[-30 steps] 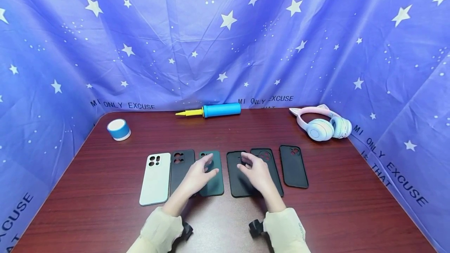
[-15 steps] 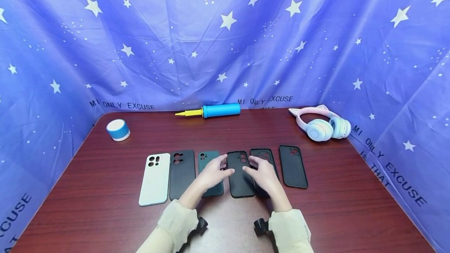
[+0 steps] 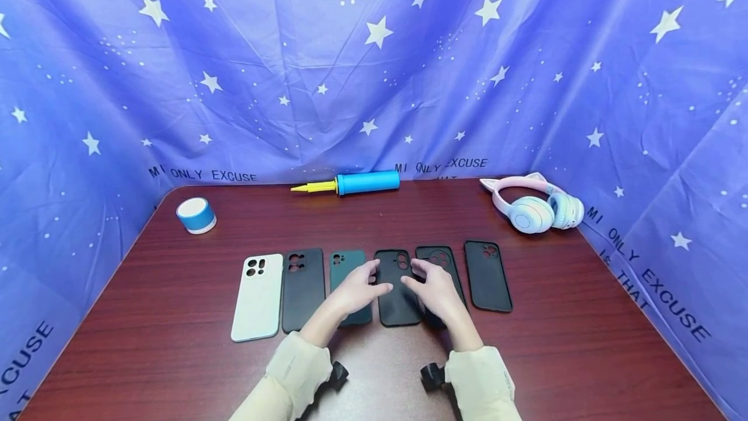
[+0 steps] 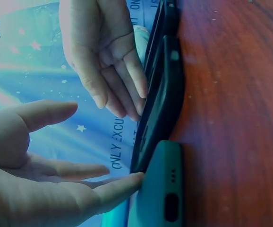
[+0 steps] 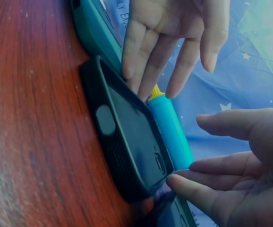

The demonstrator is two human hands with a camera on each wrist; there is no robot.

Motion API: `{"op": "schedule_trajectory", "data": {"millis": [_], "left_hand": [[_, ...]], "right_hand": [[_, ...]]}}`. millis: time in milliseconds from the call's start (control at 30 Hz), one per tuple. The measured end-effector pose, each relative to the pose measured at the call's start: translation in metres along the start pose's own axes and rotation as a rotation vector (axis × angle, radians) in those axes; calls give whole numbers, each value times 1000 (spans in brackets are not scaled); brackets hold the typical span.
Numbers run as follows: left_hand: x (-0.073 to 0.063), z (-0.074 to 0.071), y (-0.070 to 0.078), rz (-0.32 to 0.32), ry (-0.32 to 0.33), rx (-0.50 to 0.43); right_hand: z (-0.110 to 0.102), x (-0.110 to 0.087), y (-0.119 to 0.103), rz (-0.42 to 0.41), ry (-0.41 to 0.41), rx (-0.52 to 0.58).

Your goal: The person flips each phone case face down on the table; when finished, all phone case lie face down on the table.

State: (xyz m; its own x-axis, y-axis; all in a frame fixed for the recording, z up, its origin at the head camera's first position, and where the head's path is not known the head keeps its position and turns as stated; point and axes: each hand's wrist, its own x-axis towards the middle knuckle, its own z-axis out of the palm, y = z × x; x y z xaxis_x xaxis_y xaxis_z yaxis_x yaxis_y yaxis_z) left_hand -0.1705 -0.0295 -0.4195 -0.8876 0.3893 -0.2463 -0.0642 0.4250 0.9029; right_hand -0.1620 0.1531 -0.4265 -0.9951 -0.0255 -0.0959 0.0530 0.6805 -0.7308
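The left hand (image 3: 353, 289) and right hand (image 3: 436, 286), fingers loosely apart, flank a black phone case (image 3: 398, 301) on the worktop (image 3: 380, 369), perhaps touching its left and right edges.

1. Your left hand (image 3: 353, 291) is moving inward toward your right hand (image 3: 439, 288), leaving the dark grey case (image 3: 302, 288) showing more fully on its outer side.
2. That left hand is now lying over the lower part of the green case (image 3: 345, 261), whose upper end is coming into sight beyond it.
3. Your right hand is shifting outward, now covering more of the ring-marked case (image 3: 439, 256).
4. The black case (image 3: 398, 301) is sliding slightly toward your left hand, its camera cutout (image 3: 402, 260) now showing between your hands.
5. Your left sleeve (image 3: 299, 366) is following inward.
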Motion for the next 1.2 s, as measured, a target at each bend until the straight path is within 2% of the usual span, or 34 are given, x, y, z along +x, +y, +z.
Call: {"op": "schedule_trajectory", "data": {"millis": [333,633,800,1033,1200], "left_hand": [[3,0,-8,42,72,-54],[9,-1,-16,46,149,-147],[11,-1,-18,37,155,-178],[12,0,-19,56,157,-220],[12,0,-20,58,154,-227]], "right_hand": [[2,1,1,-7,15,32],[4,2,1,-23,31,43],[6,2,0,-16,16,60],[8,1,-2,-46,78,60],[11,0,-4,-55,36,19]]}}
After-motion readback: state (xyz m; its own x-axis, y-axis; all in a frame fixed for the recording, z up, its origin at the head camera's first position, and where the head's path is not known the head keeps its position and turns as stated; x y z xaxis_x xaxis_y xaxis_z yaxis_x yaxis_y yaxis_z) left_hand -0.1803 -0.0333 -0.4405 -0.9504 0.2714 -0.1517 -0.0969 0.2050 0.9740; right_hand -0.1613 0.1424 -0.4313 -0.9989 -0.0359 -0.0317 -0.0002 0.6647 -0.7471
